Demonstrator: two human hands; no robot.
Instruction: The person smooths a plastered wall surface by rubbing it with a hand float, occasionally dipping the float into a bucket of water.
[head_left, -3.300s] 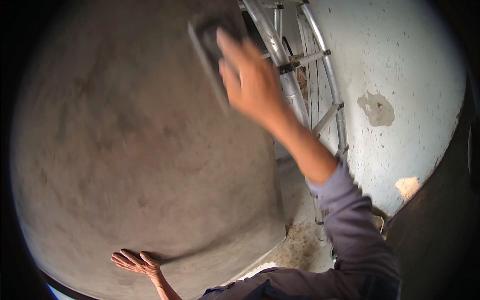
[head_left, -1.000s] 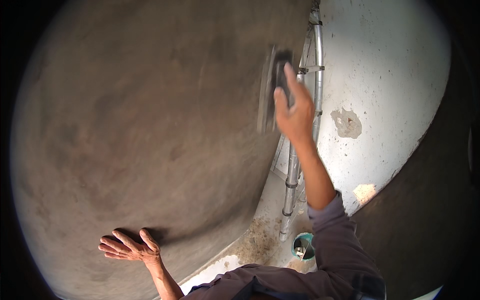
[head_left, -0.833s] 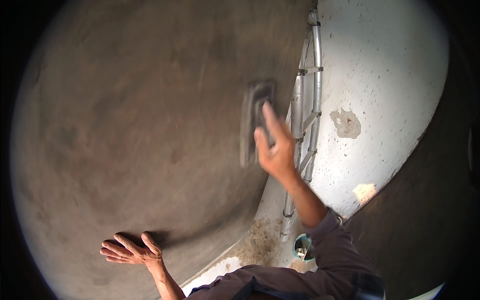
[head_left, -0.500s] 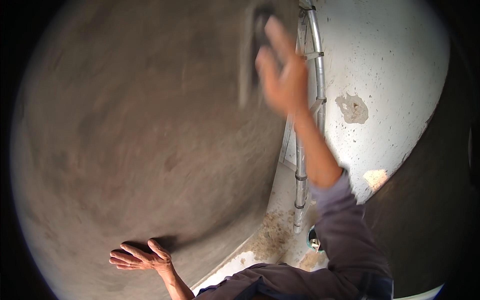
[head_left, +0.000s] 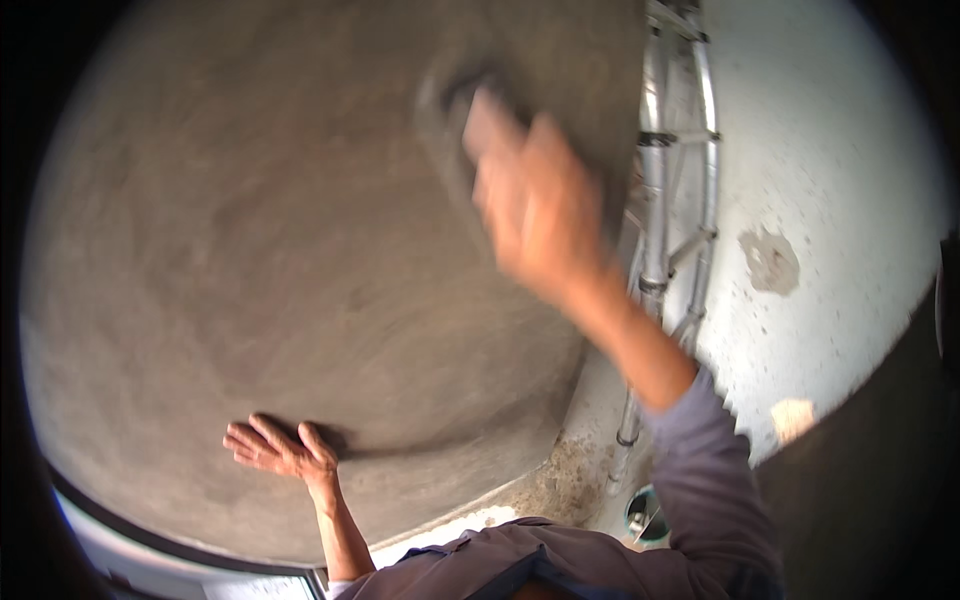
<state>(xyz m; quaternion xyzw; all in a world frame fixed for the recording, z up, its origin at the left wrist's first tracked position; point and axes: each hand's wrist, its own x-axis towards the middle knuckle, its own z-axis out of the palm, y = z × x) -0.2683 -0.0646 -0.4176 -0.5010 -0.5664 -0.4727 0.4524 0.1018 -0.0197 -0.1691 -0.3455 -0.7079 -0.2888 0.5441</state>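
A broad grey-brown plastered wall (head_left: 300, 260) fills the left and middle of the view, with faint sweeping marks over its surface. My right hand (head_left: 545, 220) is closed around a plastering trowel (head_left: 434, 125) at the upper middle of this wall. Motion blurs both, and the hand covers most of the tool; a pale flat blade edge and a dark part near the fingertips show. Lower left, my left hand (head_left: 285, 452) rests on the plaster with its fingers spread and nothing in it.
Right of the plastered wall's edge stands a metal ladder (head_left: 655, 190). Behind it is a white wall (head_left: 830, 170) with a bare grey patch (head_left: 770, 260). A bucket (head_left: 647, 515) with things in it sits on the stained floor (head_left: 565, 485), beside my right sleeve.
My right hand and the trowel have swung left, away from the wall's right edge, and the trowel now slants. My left hand stays on the plaster. The view has shifted, showing more at the lower left.
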